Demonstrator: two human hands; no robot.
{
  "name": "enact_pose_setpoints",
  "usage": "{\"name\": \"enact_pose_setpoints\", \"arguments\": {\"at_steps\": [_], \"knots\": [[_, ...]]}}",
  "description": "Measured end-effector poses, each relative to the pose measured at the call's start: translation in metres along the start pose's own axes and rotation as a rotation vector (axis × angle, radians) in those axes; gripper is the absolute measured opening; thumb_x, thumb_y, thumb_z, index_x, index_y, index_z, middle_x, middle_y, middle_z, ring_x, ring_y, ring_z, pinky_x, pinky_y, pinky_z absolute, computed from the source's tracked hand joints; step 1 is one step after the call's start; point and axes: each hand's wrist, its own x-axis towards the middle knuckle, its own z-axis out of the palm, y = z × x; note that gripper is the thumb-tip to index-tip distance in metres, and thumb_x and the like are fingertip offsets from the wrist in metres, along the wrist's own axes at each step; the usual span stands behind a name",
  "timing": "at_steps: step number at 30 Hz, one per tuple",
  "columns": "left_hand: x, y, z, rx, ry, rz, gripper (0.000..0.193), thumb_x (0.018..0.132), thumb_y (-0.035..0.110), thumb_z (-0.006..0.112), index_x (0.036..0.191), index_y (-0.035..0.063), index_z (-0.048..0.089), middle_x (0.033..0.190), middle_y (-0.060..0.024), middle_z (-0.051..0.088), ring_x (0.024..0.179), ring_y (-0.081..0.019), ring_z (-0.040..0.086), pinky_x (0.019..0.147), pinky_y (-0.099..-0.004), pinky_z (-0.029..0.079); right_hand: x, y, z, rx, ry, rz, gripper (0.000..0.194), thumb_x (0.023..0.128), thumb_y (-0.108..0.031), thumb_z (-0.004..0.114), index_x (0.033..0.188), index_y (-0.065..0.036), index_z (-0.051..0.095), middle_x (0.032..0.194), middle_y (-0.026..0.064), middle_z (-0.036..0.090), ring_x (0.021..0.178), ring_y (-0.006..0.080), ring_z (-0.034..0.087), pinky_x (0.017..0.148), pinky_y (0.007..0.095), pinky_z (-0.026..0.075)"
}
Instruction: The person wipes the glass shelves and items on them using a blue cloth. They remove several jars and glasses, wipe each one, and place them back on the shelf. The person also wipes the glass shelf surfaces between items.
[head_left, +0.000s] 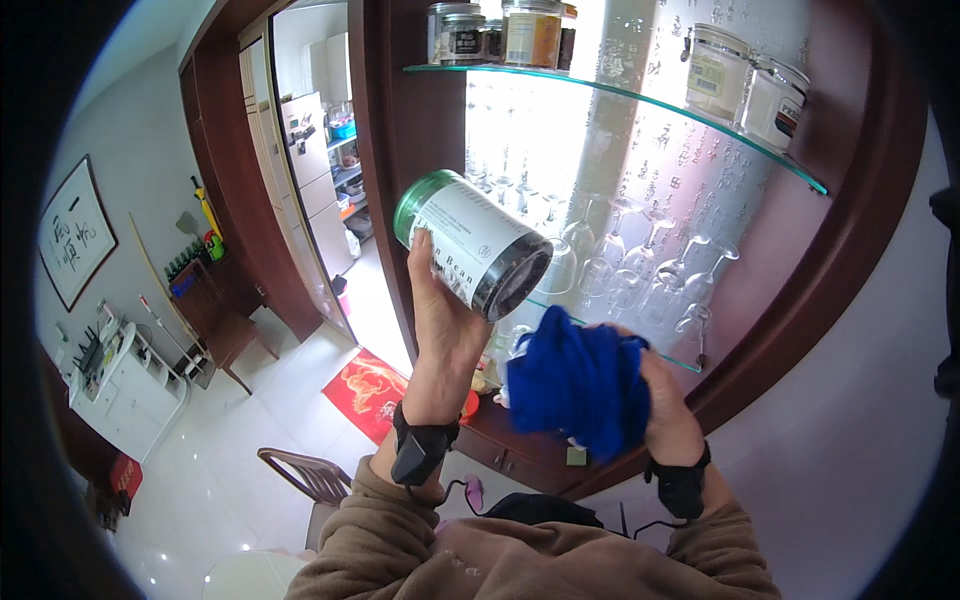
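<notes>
My left hand (442, 315) grips a dark-filled jar (472, 240) with a green lid and a white label bearing writing. The jar is tilted, its lid to the upper left and its base to the lower right. A bunched blue cloth (577, 382) is in my right hand (671, 412), below and to the right of the jar; the cloth hides most of those fingers. Jar and cloth are apart. Behind them, upside-down stemmed glasses (645, 255) stand in a lit display cabinet.
Above, a glass shelf (630, 96) bears several jars and clip-top canisters (712, 75). The cabinet's dark wooden frame (862, 247) curves along the right. Lower left are a wooden chair (307, 469) and a red mat (364, 390) at a doorway.
</notes>
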Motion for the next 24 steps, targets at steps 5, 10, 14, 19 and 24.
{"name": "enact_pose_setpoints", "arguments": {"at_steps": [5,10,14,19,24], "knots": [[0.007,0.005,-0.014,-0.1,-0.042,-0.113,0.055,0.088,0.045,0.057,0.126,0.0068,0.046,0.117,-0.0082,0.057,0.107,-0.0219,0.058,0.095,-0.0387,0.047,0.017,-0.036,0.01,-0.251,0.238,-0.142,0.038,0.09,-0.021,0.055,0.123,0.0,0.052,0.114,0.0108,0.061,0.099,0.019,0.062,0.091,0.0326,0.049],[0.013,0.012,-0.037,-0.004,0.057,-0.009,0.058,0.088,0.048,0.054,0.128,0.0074,0.044,0.118,-0.0118,0.057,0.103,-0.0277,0.06,0.091,-0.0461,0.051,0.068,-0.129,0.05,-0.529,0.367,-0.627,0.041,0.089,-0.027,0.057,0.122,-0.003,0.055,0.106,0.0104,0.064,0.092,0.0186,0.063,0.084,0.0282,0.05],[0.004,0.021,-0.065,0.064,0.205,0.0,0.06,0.087,0.05,0.054,0.128,0.007,0.044,0.117,-0.0111,0.057,0.104,-0.0273,0.06,0.089,-0.0453,0.052,0.153,-0.212,0.066,-1.429,0.195,-0.998,0.049,0.088,-0.033,0.056,0.123,0.0,0.053,0.109,0.0138,0.063,0.094,0.0256,0.063,0.085,0.0326,0.05],[-0.01,0.034,-0.092,0.122,0.219,0.012,0.054,0.089,0.046,0.054,0.127,0.0084,0.046,0.118,-0.0077,0.058,0.105,-0.0245,0.059,0.093,-0.0437,0.048,0.247,-0.204,0.023,-2.268,0.214,-0.493,0.053,0.084,-0.036,0.051,0.113,0.008,0.057,0.108,0.0246,0.062,0.095,0.0343,0.062,0.088,0.036,0.047],[-0.026,0.054,-0.096,0.198,0.129,0.108,0.052,0.09,0.044,0.053,0.126,0.0068,0.047,0.115,-0.0073,0.059,0.105,-0.0226,0.06,0.091,-0.0393,0.05,0.292,-0.206,0.031,-2.167,0.313,-0.225,0.052,0.082,-0.038,0.048,0.096,0.009,0.064,0.096,0.0289,0.063,0.09,0.0406,0.062,0.085,0.041,0.047]]}}
